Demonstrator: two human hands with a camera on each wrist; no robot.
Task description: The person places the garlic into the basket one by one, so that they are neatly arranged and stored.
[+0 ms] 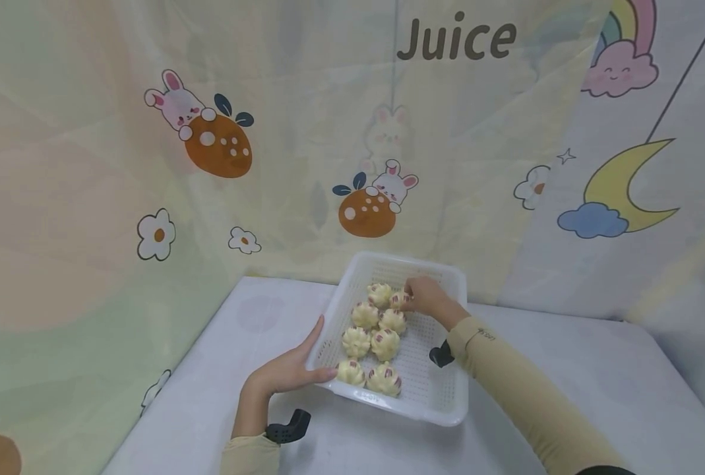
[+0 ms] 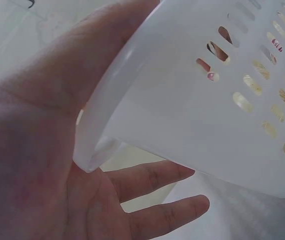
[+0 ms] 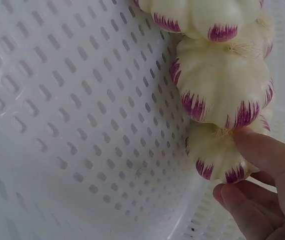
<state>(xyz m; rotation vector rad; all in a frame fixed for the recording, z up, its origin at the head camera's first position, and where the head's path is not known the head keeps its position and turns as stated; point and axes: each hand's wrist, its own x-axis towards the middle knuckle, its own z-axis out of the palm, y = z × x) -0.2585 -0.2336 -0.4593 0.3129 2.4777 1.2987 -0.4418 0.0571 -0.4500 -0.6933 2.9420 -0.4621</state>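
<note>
A white perforated plastic basket (image 1: pixel 428 389) sits tilted at an angle on the white table. Several pale garlic bulbs (image 1: pixel 385 344) with purple streaks lie in two rows along its left side. My left hand (image 1: pixel 283 371) grips the basket's left rim near the front corner, thumb over the edge; in the left wrist view two fingers (image 2: pixel 167 215) extend below the rim. At the far end of the rows, my right hand (image 1: pixel 428 297) pinches a garlic bulb (image 3: pixel 215 152) between thumb and fingers. That bulb is right against its neighbour, another garlic bulb (image 3: pixel 222 82).
The white table (image 1: pixel 536 349) reaches both sides of the basket. Behind it hangs a printed cloth backdrop (image 1: pixel 305 198) close to the basket's far rim. Black wrist devices (image 1: pixel 289 427) are strapped at both sleeves.
</note>
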